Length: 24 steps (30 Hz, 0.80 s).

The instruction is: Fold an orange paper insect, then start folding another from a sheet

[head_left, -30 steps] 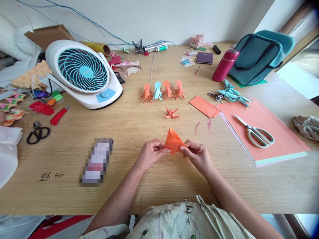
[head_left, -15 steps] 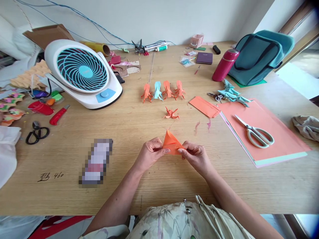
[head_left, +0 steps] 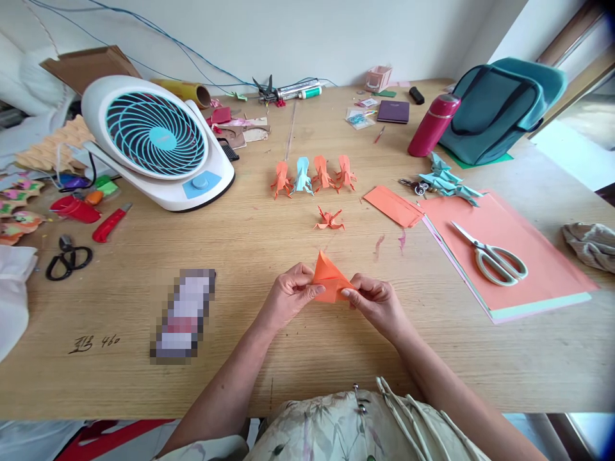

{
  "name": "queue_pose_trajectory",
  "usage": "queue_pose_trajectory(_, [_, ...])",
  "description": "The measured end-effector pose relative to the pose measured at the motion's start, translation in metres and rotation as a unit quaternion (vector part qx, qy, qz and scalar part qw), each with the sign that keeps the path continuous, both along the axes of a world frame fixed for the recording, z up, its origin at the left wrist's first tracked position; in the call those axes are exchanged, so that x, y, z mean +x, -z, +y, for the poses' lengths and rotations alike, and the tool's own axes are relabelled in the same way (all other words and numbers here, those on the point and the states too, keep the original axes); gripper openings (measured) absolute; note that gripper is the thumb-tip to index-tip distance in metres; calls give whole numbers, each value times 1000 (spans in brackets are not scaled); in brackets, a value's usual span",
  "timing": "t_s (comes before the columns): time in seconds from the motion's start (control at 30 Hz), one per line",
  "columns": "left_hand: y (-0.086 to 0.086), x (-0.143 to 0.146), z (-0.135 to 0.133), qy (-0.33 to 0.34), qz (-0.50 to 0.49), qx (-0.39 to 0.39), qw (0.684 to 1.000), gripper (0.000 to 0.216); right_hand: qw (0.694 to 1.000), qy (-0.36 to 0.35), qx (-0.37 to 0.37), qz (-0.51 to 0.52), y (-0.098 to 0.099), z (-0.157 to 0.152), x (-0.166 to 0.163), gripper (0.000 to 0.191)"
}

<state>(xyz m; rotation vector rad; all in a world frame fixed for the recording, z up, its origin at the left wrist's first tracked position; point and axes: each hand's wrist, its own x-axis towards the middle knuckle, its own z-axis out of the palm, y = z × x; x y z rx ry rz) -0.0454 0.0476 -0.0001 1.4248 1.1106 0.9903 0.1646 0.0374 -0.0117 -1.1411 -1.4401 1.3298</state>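
Both hands pinch a folded orange paper (head_left: 328, 280) just above the wooden table (head_left: 288, 358), near its front edge. My left hand (head_left: 289, 297) grips the paper's left side with thumb and fingers closed. My right hand (head_left: 375, 303) pinches its right corner. The paper stands as a small pointed cone-like fold. Beyond it lies a small orange origami figure (head_left: 329, 219), and farther back a row of folded figures (head_left: 314, 174), three orange and one light blue.
A white and teal fan (head_left: 156, 142) stands back left. Scissors (head_left: 494, 255) lie on orange paper sheets (head_left: 519, 282) at right, next to a loose orange sheet (head_left: 394, 205). A red bottle (head_left: 434, 125), a teal bag (head_left: 500, 105), black scissors (head_left: 67, 258) and a red cutter (head_left: 111, 222) are also there.
The folded paper has been pressed flatter and lower between the hands. Both hands stay in nearly the same place.
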Motion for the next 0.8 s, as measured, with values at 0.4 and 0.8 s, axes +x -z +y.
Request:
queue_pose_trajectory(0.4, [4, 1, -1, -37, -72, -47, 996, 32, 1000, -13, -4, 4, 2, -1, -1, 38])
queue_pose_trajectory(0.8, [4, 9, -6, -27, 0, 18, 999, 40, 999, -16, -26, 36, -4, 1, -4, 39])
